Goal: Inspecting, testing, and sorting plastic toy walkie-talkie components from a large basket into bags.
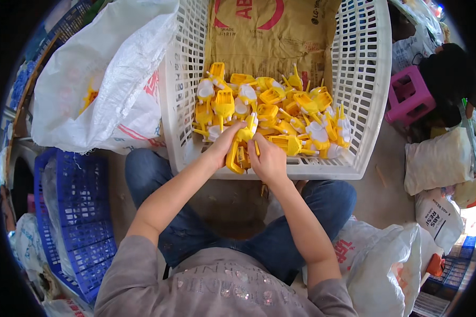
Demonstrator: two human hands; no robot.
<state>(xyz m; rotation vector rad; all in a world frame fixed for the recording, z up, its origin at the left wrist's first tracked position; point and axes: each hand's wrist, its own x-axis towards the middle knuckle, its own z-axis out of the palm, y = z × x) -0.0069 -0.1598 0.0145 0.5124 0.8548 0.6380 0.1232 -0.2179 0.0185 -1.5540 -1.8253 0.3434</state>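
Note:
Over the near rim of a white plastic basket [301, 171], my left hand [225, 149] is closed around a yellow plastic part [232, 160] with a hollow, tray-like end and a white piece at its far side. Close against it, my right hand [270, 159] is curled shut. A thin yellow bit shows at the right fingers; what they grip is mostly hidden. Many similar yellow parts with white round pieces and thin stems [272, 95] lie heaped in the basket just beyond my hands.
A brown paper sack [269, 47] lines the basket's far part. To the left stand a white woven sack [90, 79] and a blue crate [92, 222]. At right are a pink stool [410, 95], a stuffed pale bag [440, 161] and white plastic bags [381, 253].

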